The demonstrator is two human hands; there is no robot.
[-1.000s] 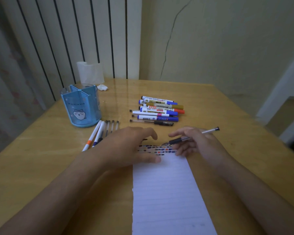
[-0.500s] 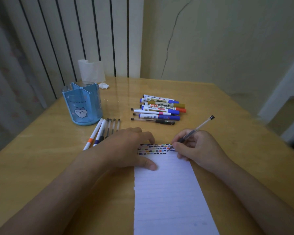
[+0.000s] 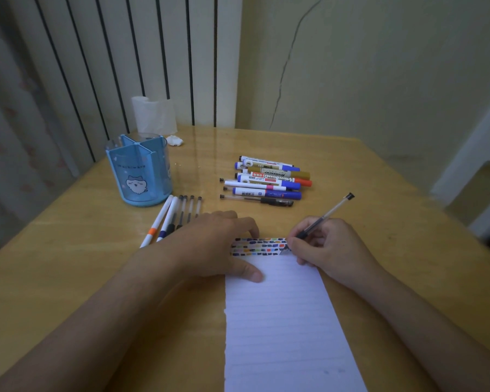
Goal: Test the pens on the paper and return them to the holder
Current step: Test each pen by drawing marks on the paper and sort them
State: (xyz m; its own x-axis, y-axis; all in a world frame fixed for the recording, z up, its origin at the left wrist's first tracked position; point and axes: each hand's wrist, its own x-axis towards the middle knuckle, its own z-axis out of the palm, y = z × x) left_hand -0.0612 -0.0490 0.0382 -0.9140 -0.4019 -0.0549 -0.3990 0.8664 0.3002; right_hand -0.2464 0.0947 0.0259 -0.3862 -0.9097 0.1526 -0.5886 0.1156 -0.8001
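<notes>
Right hand (image 3: 327,248) pinching pen (image 3: 324,216), tip seemingly on paper (image 3: 283,321); left hand (image 3: 210,244) flat, fingers relaxed, on paper edge.

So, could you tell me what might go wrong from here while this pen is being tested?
The right hand is marking the paper's very corner, so the pen could slip onto the table. The left hand covers the sheet's edge and fresh swatches, which might smear. The holder is empty, with loose pens beside it that could roll.
</notes>
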